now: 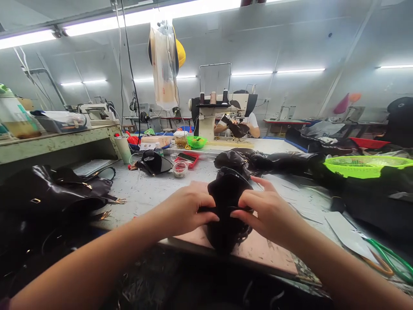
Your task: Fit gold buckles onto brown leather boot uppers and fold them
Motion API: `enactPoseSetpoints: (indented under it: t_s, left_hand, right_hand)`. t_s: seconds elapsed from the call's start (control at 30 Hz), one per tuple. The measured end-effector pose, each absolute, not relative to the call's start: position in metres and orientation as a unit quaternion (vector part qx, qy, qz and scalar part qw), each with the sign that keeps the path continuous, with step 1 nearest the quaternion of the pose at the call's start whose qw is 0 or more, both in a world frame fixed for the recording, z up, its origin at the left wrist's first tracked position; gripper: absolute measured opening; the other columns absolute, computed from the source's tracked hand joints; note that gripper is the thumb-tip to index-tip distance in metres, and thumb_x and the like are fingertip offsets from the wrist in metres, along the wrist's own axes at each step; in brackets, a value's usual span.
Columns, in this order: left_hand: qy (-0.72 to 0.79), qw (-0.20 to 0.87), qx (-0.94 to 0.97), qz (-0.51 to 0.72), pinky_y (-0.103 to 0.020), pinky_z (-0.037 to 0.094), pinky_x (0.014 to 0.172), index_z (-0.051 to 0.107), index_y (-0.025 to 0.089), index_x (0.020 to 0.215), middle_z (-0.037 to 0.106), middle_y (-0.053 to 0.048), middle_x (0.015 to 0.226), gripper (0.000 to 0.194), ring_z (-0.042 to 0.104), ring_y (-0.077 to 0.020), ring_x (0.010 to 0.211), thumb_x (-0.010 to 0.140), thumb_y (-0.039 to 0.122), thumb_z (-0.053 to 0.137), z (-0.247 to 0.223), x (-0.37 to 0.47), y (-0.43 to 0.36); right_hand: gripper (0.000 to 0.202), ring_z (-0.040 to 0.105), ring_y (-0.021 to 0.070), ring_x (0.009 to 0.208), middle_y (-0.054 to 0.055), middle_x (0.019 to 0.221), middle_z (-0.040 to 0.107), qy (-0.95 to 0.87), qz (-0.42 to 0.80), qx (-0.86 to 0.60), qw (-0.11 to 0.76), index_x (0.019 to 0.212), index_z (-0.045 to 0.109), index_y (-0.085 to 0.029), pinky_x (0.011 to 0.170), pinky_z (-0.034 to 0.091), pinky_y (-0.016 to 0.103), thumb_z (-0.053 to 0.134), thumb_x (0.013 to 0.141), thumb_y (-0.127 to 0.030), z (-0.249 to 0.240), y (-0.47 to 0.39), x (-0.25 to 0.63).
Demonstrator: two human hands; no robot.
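Note:
A black leather boot upper (226, 189) stands at the table's front edge, its opening facing me. My left hand (189, 209) pinches the near edge of that opening on the left, thumb below and fingers above. On the opposite side my right hand (264, 204) grips the edge between thumb and bent fingers, one finger stretched along the outside. The lower part of the upper hangs dark in front of a pinkish board (271, 254). Behind it lie more shiny black boot uppers (235, 159).
Black uppers with gold buckles (64, 189) are heaped at left. A red tray (190, 159), a small clear jar (180, 169) and a green basket (364, 165) stand farther back. Green-handled scissors (387, 256) lie at right. Beyond the sewing machine (209, 116) another person (253, 125) sits.

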State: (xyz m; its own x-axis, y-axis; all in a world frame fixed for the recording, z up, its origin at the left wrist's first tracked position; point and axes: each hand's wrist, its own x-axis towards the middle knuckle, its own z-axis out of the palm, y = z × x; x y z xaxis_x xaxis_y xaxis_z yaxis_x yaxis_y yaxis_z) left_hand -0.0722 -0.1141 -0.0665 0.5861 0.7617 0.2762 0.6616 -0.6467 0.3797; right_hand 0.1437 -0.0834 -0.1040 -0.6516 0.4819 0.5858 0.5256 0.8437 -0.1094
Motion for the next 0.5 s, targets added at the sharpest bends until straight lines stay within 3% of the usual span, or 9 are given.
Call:
enactPoseSetpoints:
  t_s: [0.13,0.2,0.3,0.4,0.5]
  left_hand:
    - [0.359,0.165,0.901,0.181,-0.019,0.038,0.061,0.063,0.013,0.066,0.057,0.000,0.064,0.009,0.050,-0.0105,0.065,0.075,0.014,0.060,-0.066,-0.068,-0.104]
    - [0.355,0.205,0.901,0.143,-0.018,0.039,0.062,0.064,0.013,0.073,0.059,0.000,0.068,0.007,0.051,-0.0105,0.068,0.076,0.012,0.058,-0.063,-0.068,-0.099]
    - [0.339,0.223,0.913,0.039,-0.018,0.038,0.066,0.065,0.018,0.092,0.062,0.002,0.076,0.022,0.052,-0.0105,0.071,0.078,0.008,0.051,-0.051,-0.064,-0.093]
    - [0.351,0.177,0.919,-0.028,-0.020,0.038,0.064,0.059,0.022,0.104,0.062,0.002,0.081,0.034,0.053,-0.0122,0.072,0.074,0.007,0.051,-0.037,-0.053,-0.090]
    - [0.362,0.075,0.929,-0.018,-0.023,0.038,0.065,0.063,0.017,0.087,0.061,-0.001,0.078,0.014,0.053,-0.0160,0.075,0.074,0.017,0.057,-0.033,-0.038,-0.092]
  right_hand:
    - [0.013,0.053,0.0111,0.063,-0.002,0.074,0.056,-0.928,-0.014,-0.299,0.224,0.075,0.043,-0.020,0.102,0.017,0.052,0.042,0.088,-0.023,-0.098,-0.086,0.150]
    - [0.012,0.053,0.0112,0.064,-0.002,0.076,0.056,-0.929,-0.014,-0.310,0.205,0.076,0.043,-0.020,0.101,0.017,0.052,0.041,0.088,-0.020,-0.097,-0.086,0.152]
    - [0.014,0.051,0.0106,0.058,-0.004,0.066,0.054,-0.920,-0.031,-0.320,0.226,0.073,0.044,-0.019,0.099,0.022,0.049,0.045,0.087,-0.022,-0.098,-0.085,0.152]
    - [0.017,0.049,0.0106,0.053,-0.005,0.060,0.053,-0.908,-0.071,-0.308,0.274,0.069,0.047,-0.019,0.096,0.027,0.047,0.047,0.085,-0.023,-0.098,-0.087,0.148]
    - [0.019,0.049,0.0110,0.051,-0.004,0.057,0.053,-0.906,-0.109,-0.285,0.295,0.067,0.049,-0.019,0.096,0.029,0.044,0.044,0.086,-0.021,-0.094,-0.092,0.149]
